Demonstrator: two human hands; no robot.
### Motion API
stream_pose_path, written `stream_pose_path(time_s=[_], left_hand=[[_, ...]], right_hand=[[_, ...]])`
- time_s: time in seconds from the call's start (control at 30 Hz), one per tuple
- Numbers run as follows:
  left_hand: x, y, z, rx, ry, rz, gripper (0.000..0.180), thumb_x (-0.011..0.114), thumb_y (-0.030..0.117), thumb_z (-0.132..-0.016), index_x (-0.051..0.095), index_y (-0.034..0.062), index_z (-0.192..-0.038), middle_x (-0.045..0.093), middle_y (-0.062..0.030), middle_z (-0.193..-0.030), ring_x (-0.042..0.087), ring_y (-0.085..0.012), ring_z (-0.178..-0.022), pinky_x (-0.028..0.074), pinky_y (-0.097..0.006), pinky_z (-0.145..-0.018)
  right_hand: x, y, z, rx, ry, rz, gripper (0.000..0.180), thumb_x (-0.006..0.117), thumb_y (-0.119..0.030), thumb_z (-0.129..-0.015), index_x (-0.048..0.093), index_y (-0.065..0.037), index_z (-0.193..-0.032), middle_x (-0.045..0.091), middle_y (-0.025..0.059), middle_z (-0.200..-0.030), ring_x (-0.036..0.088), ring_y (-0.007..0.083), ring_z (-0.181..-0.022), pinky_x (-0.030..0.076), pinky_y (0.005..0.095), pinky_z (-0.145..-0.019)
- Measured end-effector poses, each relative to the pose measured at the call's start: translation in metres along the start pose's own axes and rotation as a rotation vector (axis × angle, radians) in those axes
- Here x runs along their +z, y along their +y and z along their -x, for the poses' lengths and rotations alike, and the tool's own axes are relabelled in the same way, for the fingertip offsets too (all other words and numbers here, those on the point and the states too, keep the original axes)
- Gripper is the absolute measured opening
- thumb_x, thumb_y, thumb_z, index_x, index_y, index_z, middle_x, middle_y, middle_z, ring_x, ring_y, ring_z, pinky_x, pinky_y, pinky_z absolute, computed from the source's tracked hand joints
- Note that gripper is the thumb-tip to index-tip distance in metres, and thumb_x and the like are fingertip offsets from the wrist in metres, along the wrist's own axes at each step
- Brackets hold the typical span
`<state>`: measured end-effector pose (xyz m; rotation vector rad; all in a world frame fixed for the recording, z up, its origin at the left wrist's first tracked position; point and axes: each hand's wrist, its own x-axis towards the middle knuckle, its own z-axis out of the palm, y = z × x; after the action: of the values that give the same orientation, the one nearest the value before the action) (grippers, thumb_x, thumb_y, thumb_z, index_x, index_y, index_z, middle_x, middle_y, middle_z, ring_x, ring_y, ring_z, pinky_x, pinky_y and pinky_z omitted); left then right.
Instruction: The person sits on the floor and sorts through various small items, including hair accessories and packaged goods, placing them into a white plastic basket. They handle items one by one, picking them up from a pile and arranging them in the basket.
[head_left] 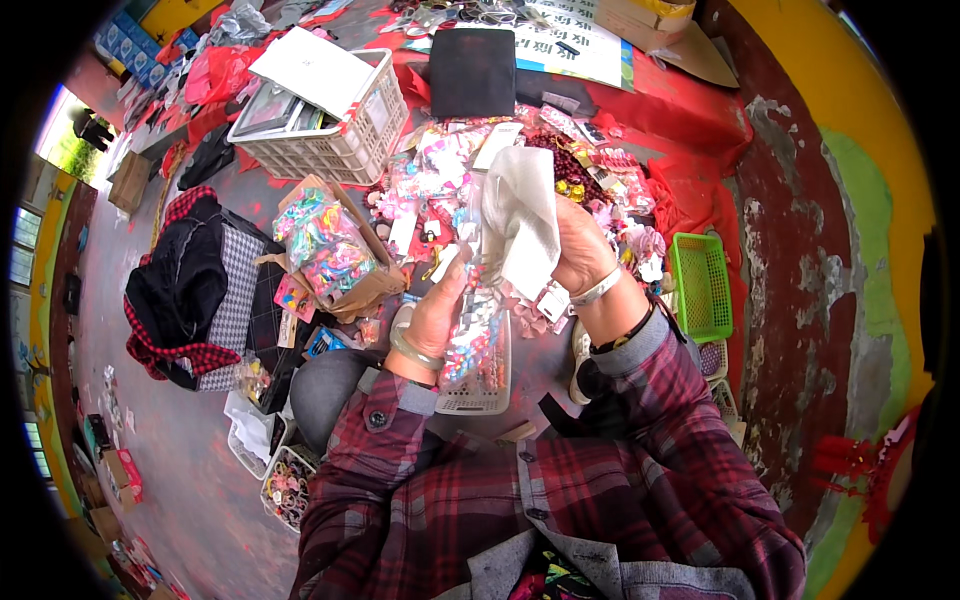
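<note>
My left hand [437, 318] is closed around a clear plastic packet [472, 340] of small multicoloured pieces, which hangs down beside the thumb. My right hand [583, 250] grips a whitish cloth [522, 215], its fingers partly hidden behind the folds. The cloth and the packet are close together in front of my chest. Beyond them is a heap of small pink, white and red accessories in clear wrapping [435, 170]. Below the packet, a white plastic basket [480, 403] shows in part between my forearms.
An open cardboard box [365, 290] with a bag of colourful pieces stands to the left. Behind it is a white crate [330, 150] holding papers. A green basket [703, 290] stands at the right. A black flat case [473, 72] lies at the back. Dark clothing [180, 290] lies far left.
</note>
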<state>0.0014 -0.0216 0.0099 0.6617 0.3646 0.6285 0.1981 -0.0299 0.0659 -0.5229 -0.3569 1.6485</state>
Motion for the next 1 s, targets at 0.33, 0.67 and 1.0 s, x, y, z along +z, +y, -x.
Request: stream_pose_path(time_s=[0.33,0.67,1.0], left_hand=[[0.016,-0.005,-0.008,0.190,-0.093,-0.286,0.072,0.044,0.044,-0.095,0.016,0.0008,-0.145,0.036,-0.0116,-0.140,0.038,-0.0192,-0.128,0.032,-0.031,-0.105],[0.004,-0.003,-0.006,0.164,0.085,-0.481,0.054,0.039,0.037,-0.099,0.030,0.0018,-0.139,0.045,-0.0094,-0.130,0.044,-0.0166,-0.119,0.036,-0.030,-0.099],[-0.016,-0.013,-0.012,0.142,0.178,-0.145,0.072,0.055,0.033,-0.093,0.018,-0.0043,-0.143,0.040,-0.0116,-0.137,0.039,-0.0162,-0.124,0.030,-0.028,-0.104]], right_hand=[[0.011,0.023,0.001,-0.144,0.170,0.660,0.018,0.067,-0.006,-0.083,0.063,0.001,-0.099,0.065,0.0031,-0.085,0.060,0.0090,-0.072,0.048,0.0222,-0.065],[-0.004,0.073,0.004,-0.354,0.278,1.181,0.017,0.059,-0.007,-0.087,0.058,0.002,-0.102,0.061,0.0024,-0.085,0.052,0.0072,-0.078,0.045,0.0230,-0.067],[0.010,0.040,0.001,-0.309,0.296,0.698,0.022,0.048,-0.020,-0.096,0.059,-0.002,-0.103,0.061,0.0002,-0.085,0.053,0.0053,-0.071,0.043,0.0206,-0.060]])
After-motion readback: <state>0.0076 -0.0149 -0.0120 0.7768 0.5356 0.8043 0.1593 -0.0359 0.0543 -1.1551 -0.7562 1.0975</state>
